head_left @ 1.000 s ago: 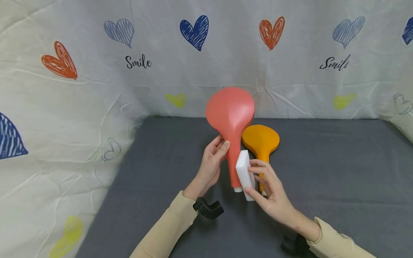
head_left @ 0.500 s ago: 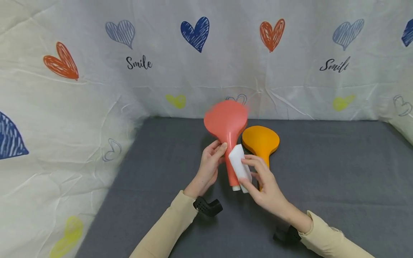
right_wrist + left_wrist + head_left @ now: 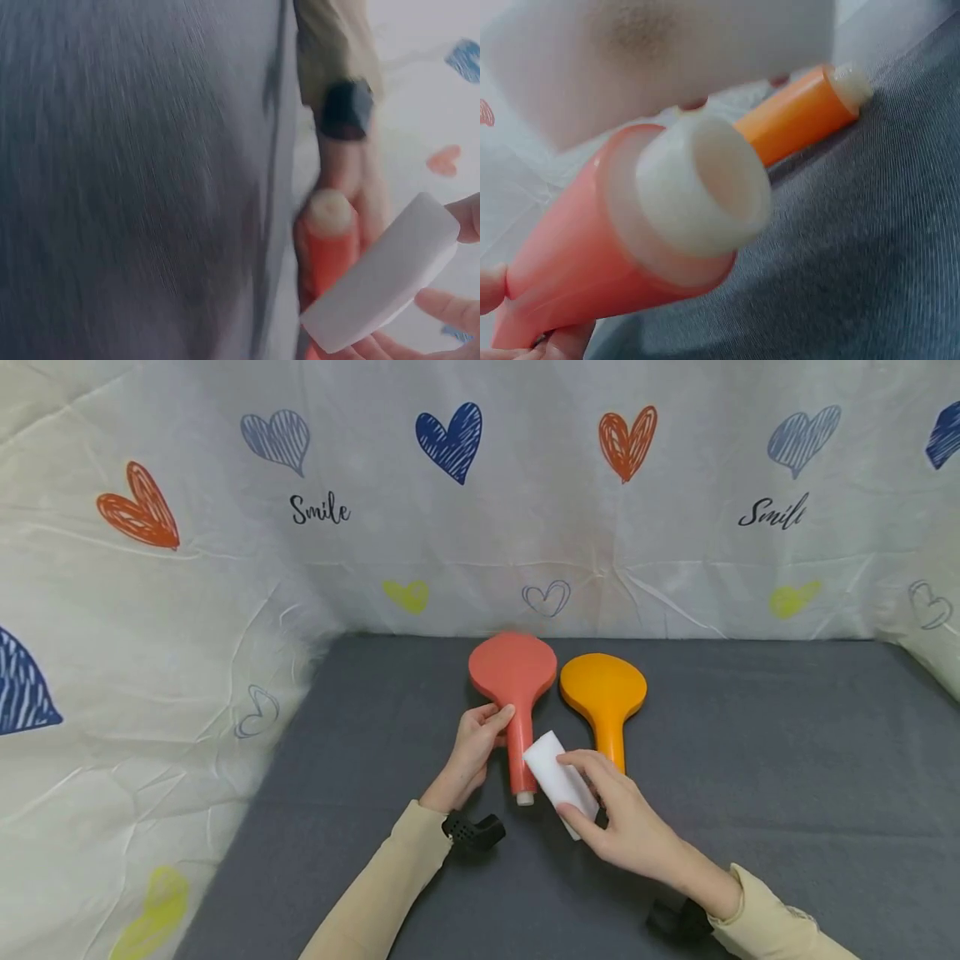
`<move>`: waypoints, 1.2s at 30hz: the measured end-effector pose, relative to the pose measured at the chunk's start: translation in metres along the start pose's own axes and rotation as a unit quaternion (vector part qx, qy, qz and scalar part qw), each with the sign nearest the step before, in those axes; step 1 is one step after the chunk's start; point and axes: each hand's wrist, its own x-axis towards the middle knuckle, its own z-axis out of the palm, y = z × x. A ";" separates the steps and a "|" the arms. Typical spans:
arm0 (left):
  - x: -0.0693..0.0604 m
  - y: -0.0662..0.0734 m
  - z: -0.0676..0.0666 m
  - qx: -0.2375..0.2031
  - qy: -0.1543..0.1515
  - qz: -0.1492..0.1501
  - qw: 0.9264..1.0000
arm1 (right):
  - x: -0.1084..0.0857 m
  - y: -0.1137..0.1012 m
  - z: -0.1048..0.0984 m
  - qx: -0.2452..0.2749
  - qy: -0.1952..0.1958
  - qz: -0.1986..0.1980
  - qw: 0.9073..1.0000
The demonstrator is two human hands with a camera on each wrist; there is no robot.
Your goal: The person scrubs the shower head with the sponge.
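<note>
My left hand [image 3: 467, 758] grips the handle of a coral-red shower head [image 3: 513, 667], its round head pointing away and its hollow whitish connector [image 3: 716, 187] toward me. In my right hand [image 3: 628, 820] is a white melamine sponge block [image 3: 561, 783], pinched between thumb and fingers just right of the red handle. The left wrist view shows a brownish smudge [image 3: 634, 30] on the sponge's face. Whether the sponge touches the handle I cannot tell. An orange shower head [image 3: 603, 683] lies on the cloth to the right, its handle end hidden behind my right hand in the head view.
Dark grey cloth [image 3: 780, 777] covers the table. A white backdrop [image 3: 540, 518] with printed hearts and "Smile" rises behind it and along the left side. Black wrist devices [image 3: 474, 832] sit below both hands.
My left hand has lowered the red shower head toward the cloth and slightly left. The sponge in my right hand has swung to a more slanted angle, moving left, then down and slightly right.
</note>
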 end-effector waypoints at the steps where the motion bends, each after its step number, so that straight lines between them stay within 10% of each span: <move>1: 0.001 -0.001 -0.001 0.006 0.002 -0.006 1.000 | 0.000 0.001 -0.004 -0.008 0.000 0.012 1.000; 9: 0.006 -0.009 -0.007 0.029 0.004 -0.036 0.999 | -0.007 0.019 -0.045 -0.097 0.030 0.093 0.990; 16: 0.008 -0.012 -0.012 0.048 -0.009 -0.034 0.998 | -0.017 0.035 -0.075 -0.211 0.034 0.210 0.954; 29: 0.011 -0.007 -0.018 0.114 -0.029 -0.062 0.991 | -0.025 0.054 -0.060 -0.281 0.004 0.240 0.929; 33: 0.009 0.001 -0.021 0.197 -0.028 -0.046 0.979 | -0.024 0.056 -0.057 -0.302 0.009 0.236 0.923; 36: 0.004 0.009 -0.023 0.328 -0.011 0.033 0.944 | -0.022 0.056 -0.063 -0.313 0.010 0.232 0.921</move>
